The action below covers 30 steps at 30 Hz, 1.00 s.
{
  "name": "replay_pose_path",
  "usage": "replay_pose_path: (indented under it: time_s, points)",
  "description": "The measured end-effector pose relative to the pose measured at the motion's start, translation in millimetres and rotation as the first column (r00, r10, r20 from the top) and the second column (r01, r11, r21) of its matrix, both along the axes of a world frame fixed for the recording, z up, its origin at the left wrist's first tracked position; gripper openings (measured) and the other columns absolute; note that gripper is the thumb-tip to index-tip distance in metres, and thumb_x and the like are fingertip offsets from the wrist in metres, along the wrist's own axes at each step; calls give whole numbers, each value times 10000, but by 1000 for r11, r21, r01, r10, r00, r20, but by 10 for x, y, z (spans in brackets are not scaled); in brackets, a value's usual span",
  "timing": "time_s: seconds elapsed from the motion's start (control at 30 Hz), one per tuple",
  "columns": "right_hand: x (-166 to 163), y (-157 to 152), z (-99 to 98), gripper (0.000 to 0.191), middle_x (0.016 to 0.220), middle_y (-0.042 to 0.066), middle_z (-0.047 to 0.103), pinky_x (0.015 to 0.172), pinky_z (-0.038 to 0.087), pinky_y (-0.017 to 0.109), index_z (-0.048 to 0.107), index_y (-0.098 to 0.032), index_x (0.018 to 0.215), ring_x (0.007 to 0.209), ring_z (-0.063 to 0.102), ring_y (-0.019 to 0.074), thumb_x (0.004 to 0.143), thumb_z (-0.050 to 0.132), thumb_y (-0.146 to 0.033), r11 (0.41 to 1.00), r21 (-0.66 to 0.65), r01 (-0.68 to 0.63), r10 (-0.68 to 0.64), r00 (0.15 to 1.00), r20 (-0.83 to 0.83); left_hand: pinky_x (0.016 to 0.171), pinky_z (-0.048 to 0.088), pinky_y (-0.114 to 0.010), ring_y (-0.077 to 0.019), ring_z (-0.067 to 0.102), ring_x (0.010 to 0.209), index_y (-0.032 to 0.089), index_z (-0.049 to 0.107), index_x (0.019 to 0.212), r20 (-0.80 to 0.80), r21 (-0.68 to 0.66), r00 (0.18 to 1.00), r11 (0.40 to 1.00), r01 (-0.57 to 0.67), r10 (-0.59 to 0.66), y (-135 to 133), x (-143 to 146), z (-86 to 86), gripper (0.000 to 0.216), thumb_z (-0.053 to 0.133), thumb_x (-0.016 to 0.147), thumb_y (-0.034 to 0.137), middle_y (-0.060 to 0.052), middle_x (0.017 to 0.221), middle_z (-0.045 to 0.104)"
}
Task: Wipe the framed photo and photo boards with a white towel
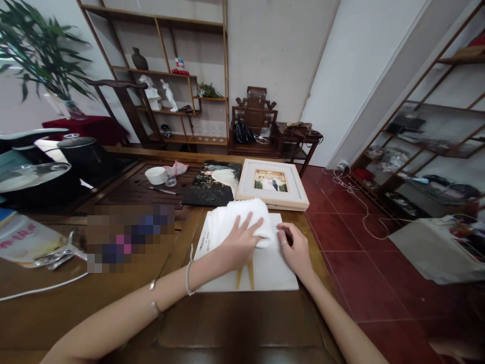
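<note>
Cloth [226,218] on upper part of white board [275,275] | left hand [240,246] atop cloth, grip spread open | right hand [295,248] at board's right edge, grip can't be told | cloth not yet lifted off; finished share unclear

Bare tabletop [200,323] along the near edge leaves room to pass, while the framed photo [272,183] and dark picture [212,183] block the far side of the white panel [275,273]

Soft, moderate indoor light; dark blurred patch [242,328] on near desk [189,326]; wide-angle edges stretched, right shelf [432,107] slanting; pixelated block [131,240] at left.
</note>
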State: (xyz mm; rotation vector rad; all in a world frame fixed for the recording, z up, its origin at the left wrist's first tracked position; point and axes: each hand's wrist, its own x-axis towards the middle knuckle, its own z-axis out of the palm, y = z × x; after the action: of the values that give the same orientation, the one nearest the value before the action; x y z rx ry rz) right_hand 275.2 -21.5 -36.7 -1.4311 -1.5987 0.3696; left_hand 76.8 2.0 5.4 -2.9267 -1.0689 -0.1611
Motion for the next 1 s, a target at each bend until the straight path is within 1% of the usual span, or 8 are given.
replay_pose_path:
  time_s: [0.1,0.2,0.37,0.43,0.57,0.77,0.9,1.0]
  points:
    - [-6,-3,-1,160,978,69,655,863,464,375,586,-208,950,932,610,222,842,468,-210,1000,0,2,-2,1000,-3,1005,278,-631,-432,211,1344,167,661,1075,-95,-38,995,999,-12,9,-173,13,78,360,549,742,92,-118,1476,318]
    - [-14,-8,11,161,979,69,652,864,461,369,584,-206,953,934,606,219,841,469,-206,1000,-8,3,-3,1000,0,961,315,-657,-475,229,1321,168,675,1071,-194,-99,979,994,41,-60,-543,8,90,336,615,741,191,-137,1477,306]
    - [-25,-20,43,156,973,61,648,849,456,353,588,-206,946,927,598,213,844,470,-210,1000,-25,-6,7,1000,30,966,305,-663,-491,208,1322,208,704,1035,-182,-181,965,971,158,-191,-1024,-80,32,328,634,765,380,-82,1504,261]
    - [-22,-23,44,159,976,59,648,849,453,351,589,-205,951,928,597,212,845,470,-210,1000,-26,-10,11,999,39,993,299,-639,-470,180,1340,194,693,1048,-176,-238,960,955,174,-219,-988,-102,102,350,651,744,364,-81,1515,232]
    - [-13,-20,26,160,978,62,648,856,449,354,585,-202,955,933,596,214,842,472,-204,1000,-24,-8,9,999,39,1019,288,-608,-420,169,1362,193,638,1135,-168,-288,979,955,66,-118,-596,-92,274,398,584,744,146,-94,1512,235]
    - [-23,-15,33,160,976,67,650,846,451,360,585,-206,952,924,598,219,841,469,-200,1000,-24,-9,10,999,30,1016,316,-578,-387,187,1365,180,553,1241,-48,-231,998,971,-59,49,-1,-203,190,547,429,741,-5,-123,1499,258]
    - [-34,-30,54,157,968,65,651,839,452,348,587,-198,945,917,598,210,839,470,-199,1000,-28,-3,4,1000,27,1034,313,-551,-337,172,1381,158,554,1219,-57,-290,997,955,-62,47,99,-378,170,539,377,746,-28,-122,1495,270]
    - [-45,-43,71,158,967,63,650,839,451,336,589,-192,942,920,596,203,839,469,-200,1000,-31,0,1,1000,20,1031,329,-539,-335,183,1379,159,563,1204,-139,-288,987,951,-115,77,-29,-518,235,540,387,733,-39,-112,1502,255]
